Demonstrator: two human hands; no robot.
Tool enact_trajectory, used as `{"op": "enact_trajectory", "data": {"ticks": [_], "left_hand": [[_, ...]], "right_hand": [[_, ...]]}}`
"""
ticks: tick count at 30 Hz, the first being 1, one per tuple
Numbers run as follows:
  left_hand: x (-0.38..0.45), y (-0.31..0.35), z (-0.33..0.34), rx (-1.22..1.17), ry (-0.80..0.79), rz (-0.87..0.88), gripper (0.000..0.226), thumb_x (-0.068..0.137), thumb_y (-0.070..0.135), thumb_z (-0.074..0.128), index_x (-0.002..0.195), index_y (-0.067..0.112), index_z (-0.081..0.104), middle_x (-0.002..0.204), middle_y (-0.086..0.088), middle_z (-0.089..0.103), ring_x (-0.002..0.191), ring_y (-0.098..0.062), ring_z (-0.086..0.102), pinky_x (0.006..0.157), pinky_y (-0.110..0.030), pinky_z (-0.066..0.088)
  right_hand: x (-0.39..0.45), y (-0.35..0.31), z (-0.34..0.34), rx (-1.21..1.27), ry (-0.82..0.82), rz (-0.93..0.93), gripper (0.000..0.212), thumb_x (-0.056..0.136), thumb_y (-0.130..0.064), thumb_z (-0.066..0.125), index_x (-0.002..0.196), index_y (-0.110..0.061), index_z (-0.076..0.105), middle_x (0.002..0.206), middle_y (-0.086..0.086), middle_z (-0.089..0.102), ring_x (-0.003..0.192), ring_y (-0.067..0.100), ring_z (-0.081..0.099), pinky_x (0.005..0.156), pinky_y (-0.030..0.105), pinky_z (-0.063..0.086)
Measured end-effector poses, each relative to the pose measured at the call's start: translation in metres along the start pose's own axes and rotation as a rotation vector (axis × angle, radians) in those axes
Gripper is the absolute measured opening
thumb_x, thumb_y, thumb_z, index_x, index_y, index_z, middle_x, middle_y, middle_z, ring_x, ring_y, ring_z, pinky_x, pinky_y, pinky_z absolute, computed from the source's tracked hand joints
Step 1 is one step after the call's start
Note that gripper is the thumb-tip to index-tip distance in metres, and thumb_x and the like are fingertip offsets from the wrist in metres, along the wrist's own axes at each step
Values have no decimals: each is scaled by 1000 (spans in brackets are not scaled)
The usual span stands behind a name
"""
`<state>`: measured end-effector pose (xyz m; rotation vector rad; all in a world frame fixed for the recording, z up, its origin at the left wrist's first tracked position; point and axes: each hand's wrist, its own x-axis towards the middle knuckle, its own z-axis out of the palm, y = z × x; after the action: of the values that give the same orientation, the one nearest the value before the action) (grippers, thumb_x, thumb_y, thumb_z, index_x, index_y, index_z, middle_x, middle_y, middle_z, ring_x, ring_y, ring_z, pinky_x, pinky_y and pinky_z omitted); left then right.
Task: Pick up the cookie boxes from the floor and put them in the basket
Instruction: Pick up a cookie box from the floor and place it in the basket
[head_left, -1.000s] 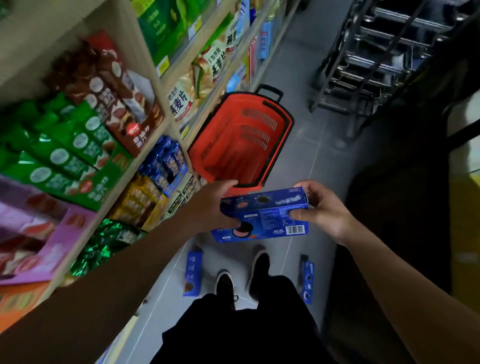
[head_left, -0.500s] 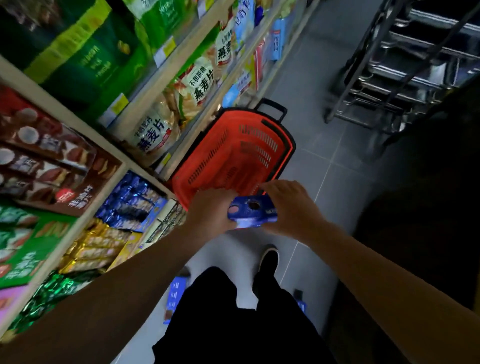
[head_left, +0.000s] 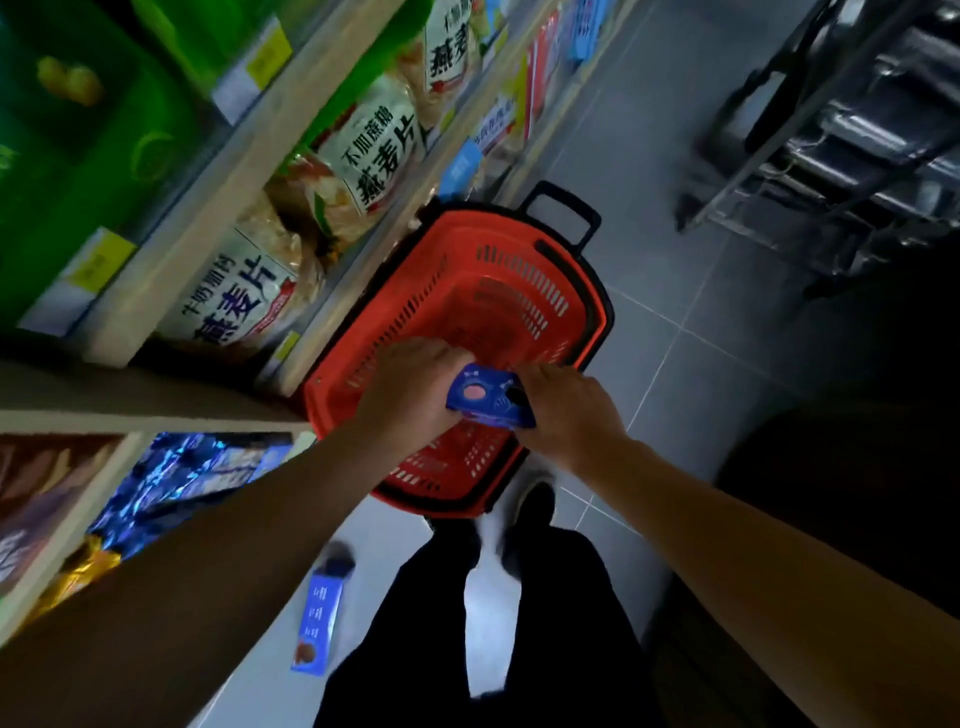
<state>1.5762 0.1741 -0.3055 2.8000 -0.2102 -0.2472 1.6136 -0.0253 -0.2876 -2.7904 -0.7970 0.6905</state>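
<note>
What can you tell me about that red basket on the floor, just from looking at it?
The red basket looks like moulded plastic, with slotted walls, a black rim band and a black pull handle at its far end. It stands on the grey tiled floor, close beside the shelf unit. What shows of its inside holds nothing yet. The left hand and right hand hold blue cookie boxes over its near end; whether they touch it is unclear.

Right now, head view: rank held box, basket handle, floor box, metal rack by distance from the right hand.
1. Held box: gripped in both hands, right hand on its right end.
2. Basket handle: ahead, at the basket's far end.
3. Floor box: behind-left, by the feet.
4. Metal rack: far right, ahead.
</note>
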Motion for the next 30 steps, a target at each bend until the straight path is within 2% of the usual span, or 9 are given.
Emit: {"op": "enact_trajectory", "data": {"ticks": [4, 7, 13, 18, 21, 24, 26, 28, 30], "left_hand": [[53, -34, 29, 28, 12, -43, 52, 63, 20, 79, 112, 18, 64, 102, -3, 65, 97, -28, 57, 85, -41, 44], [90, -60, 66, 69, 27, -75, 54, 62, 21, 78, 113, 20, 64, 104, -4, 62, 100, -30, 55, 85, -42, 44], [162, -109, 167, 107, 10, -136, 55, 64, 19, 74, 117, 20, 62, 110, -10, 60, 108, -36, 53, 92, -48, 45], [206, -139, 250, 112, 73, -185, 50, 72, 24, 59, 121, 20, 62, 129, -13, 55, 124, -37, 46, 100, -49, 39], [222, -157, 300, 35, 115, -259, 59, 72, 30, 50, 130, 18, 55, 144, -16, 42, 131, -41, 39, 106, -52, 36], [225, -165, 350, -315, 193, -474, 72, 74, 37, 49, 140, 8, 44, 145, -19, 41, 133, -35, 40, 111, -47, 34], [225, -162, 376, -792, 246, -679, 70, 80, 37, 59, 140, 4, 41, 132, -13, 53, 120, -25, 52, 99, -42, 45], [229, -159, 390, -1197, 152, -890, 55, 88, 25, 65, 138, 17, 41, 123, -4, 59, 112, -24, 60, 87, -35, 52], [239, -160, 401, -1381, 76, -1018, 40, 93, 19, 62, 128, 26, 44, 115, -2, 63, 103, -27, 66, 71, -29, 56]], "right_hand": [[60, 16, 19, 48, -50, 18, 60, 76, -31, 77, 124, -16, 44, 111, 4, 55, 101, 26, 58, 80, 39, 53], [109, 39, 41, 55, -68, -5, 64, 78, -32, 75, 129, -16, 40, 119, 4, 51, 107, 25, 55, 80, 37, 51], [207, 87, 114, 21, -107, 6, 63, 82, -32, 73, 133, -16, 39, 121, 4, 52, 105, 26, 58, 78, 36, 51], [271, 122, 187, 66, -141, 91, 65, 83, -28, 74, 135, -15, 38, 127, 4, 53, 112, 26, 58, 87, 38, 53], [302, 142, 234, 72, -149, 142, 68, 83, -30, 75, 137, -14, 38, 131, 6, 52, 116, 26, 57, 92, 36, 51], [326, 161, 287, 143, -157, 232, 67, 87, -35, 71, 141, -15, 38, 138, 9, 51, 122, 28, 55, 98, 39, 50], [342, 169, 322, 243, -150, 265, 69, 89, -35, 68, 146, -18, 34, 145, 7, 46, 130, 27, 49, 106, 42, 44], [354, 174, 349, 326, -123, 269, 67, 87, -32, 69, 144, -21, 36, 143, 7, 48, 129, 27, 49, 105, 45, 45], [367, 178, 369, 309, -98, 249, 64, 88, -28, 68, 143, -17, 37, 142, 10, 47, 129, 29, 48, 104, 46, 45]]}}
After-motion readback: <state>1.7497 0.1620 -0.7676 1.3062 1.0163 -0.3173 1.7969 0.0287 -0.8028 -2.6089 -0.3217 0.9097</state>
